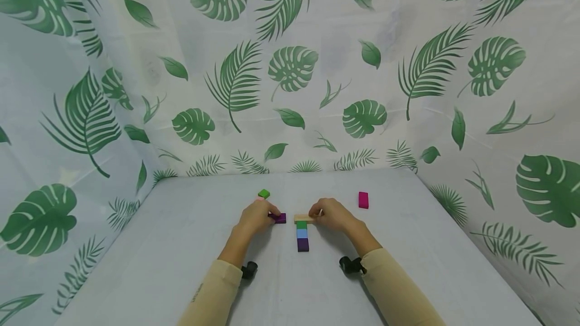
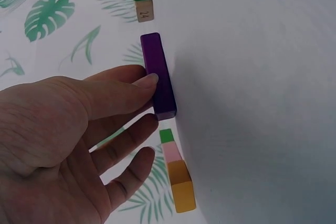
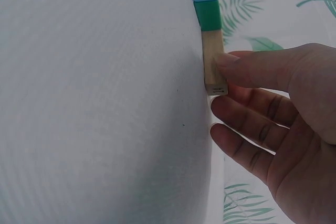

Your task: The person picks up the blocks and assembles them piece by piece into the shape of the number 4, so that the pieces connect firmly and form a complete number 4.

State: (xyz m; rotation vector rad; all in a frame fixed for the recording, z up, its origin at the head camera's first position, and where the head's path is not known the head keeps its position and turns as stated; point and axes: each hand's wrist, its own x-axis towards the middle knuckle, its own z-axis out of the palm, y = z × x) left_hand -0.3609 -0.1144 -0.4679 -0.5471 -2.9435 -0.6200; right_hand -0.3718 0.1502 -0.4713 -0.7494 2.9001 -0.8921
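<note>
My left hand (image 1: 257, 217) pinches a dark purple block (image 2: 159, 77) between thumb and fingers, left of the other blocks. My right hand (image 3: 289, 93) holds the right end of a plain wooden block (image 3: 212, 51) between thumb and finger. That wooden block lies crosswise at the far end of a row made of a green block (image 1: 301, 225), a light blue block (image 1: 302, 234) and a dark purple-blue block (image 1: 303, 245). A gap separates the purple block in my left hand from the wooden one.
Beyond my left hand lie a green block (image 1: 264, 193), a pink block (image 2: 172, 151) and orange-yellow blocks (image 2: 183, 196). A magenta block (image 1: 363, 200) lies at the back right of the white table (image 1: 154, 265). Leaf-patterned cloth (image 1: 317, 89) surrounds the table's back and sides.
</note>
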